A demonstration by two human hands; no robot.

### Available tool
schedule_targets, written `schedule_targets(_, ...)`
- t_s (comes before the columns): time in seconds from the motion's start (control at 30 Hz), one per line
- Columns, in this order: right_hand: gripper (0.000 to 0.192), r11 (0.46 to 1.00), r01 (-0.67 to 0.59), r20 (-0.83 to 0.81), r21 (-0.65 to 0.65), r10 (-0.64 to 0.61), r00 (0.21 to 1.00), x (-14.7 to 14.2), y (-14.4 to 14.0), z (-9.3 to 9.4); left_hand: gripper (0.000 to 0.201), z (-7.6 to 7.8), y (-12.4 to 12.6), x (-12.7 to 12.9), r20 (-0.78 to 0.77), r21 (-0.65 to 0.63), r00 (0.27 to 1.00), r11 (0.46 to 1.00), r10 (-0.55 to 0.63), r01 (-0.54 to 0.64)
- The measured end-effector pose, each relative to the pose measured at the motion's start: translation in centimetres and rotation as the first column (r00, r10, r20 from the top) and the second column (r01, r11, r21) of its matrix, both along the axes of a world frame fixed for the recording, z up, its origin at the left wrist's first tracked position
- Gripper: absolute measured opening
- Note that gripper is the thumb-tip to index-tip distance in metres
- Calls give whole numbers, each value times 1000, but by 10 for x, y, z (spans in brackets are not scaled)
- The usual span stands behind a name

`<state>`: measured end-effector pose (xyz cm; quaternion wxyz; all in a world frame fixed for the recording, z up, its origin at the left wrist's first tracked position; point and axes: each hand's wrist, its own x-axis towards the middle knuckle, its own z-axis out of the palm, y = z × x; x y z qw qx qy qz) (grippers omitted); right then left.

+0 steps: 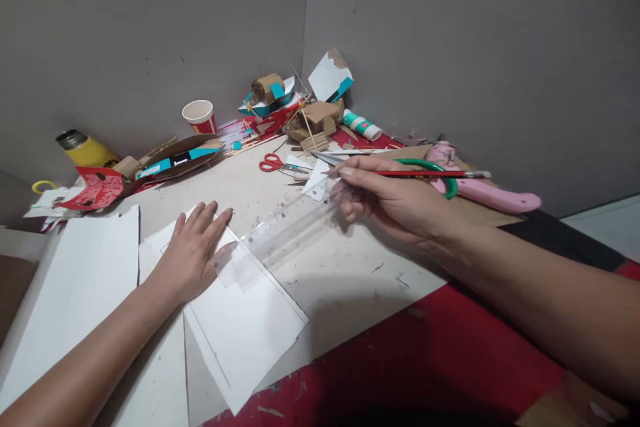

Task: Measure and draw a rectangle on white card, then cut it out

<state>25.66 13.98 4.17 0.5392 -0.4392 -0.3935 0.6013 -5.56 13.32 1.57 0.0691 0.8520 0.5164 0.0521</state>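
My left hand lies flat on a white card sheet, fingers spread, its thumb by the near end of a clear plastic ruler. The sheet bears thin drawn lines along its edges. The ruler slants from the sheet up to my right hand. That hand is closed on a red pencil, held between thumb and forefinger, its tip toward the left. The ruler's far end is at my curled lower fingers; whether they grip it is hard to tell.
Red scissors and green-handled scissors lie beyond, near a pink-handled tool. A paper cup, yellow bottle, cardboard scraps and a glue tube line the wall. Another white sheet lies left.
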Motion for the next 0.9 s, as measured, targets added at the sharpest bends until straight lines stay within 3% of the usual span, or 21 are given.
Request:
schedule_targets(0.23, 25, 989, -142, 46, -50, 144, 988, -2, -5, -1, 59, 1, 6, 1, 80, 13, 997, 1000, -7, 6)
schedule_targets(0.37, 26, 980, -152, 32, -126, 157, 987, -6, -13, -1, 56, 21, -9, -1, 228, 42, 970, 994, 89, -101)
schedule_targets(0.5, 29, 953, -193, 40, -233, 208, 977, -10, -31, -1, 41, 45, -43, 5, 484, 57, 861, 977, 154, -207)
schedule_targets(0.6, 29, 944, -176, 71, -278, 203, 977, -10, -50, -4, 33, 53, -70, 15, 594, -68, 776, 975, 210, -212)
schedule_targets(0.7, 26, 933, -155, 29, -325, 174, 984, -10, -68, -11, 22, 48, -92, 23, 604, -290, 756, 953, 251, -85)
schedule_targets(0.77, 25, 924, -151, -7, -350, 159, 987, -10, -79, -15, 17, 39, -110, 25, 556, -318, 807, 948, 198, -13)
schedule_targets(0.83, 25, 921, -140, 7, -364, 153, 988, -8, -87, -17, 16, 27, -133, 26, 494, -253, 868, 964, 58, 80)
schedule_targets(0.9, 24, 928, -124, 57, -352, 153, 987, -4, -94, -19, 19, 14, -160, 31, 452, -41, 886, 990, -104, 137)
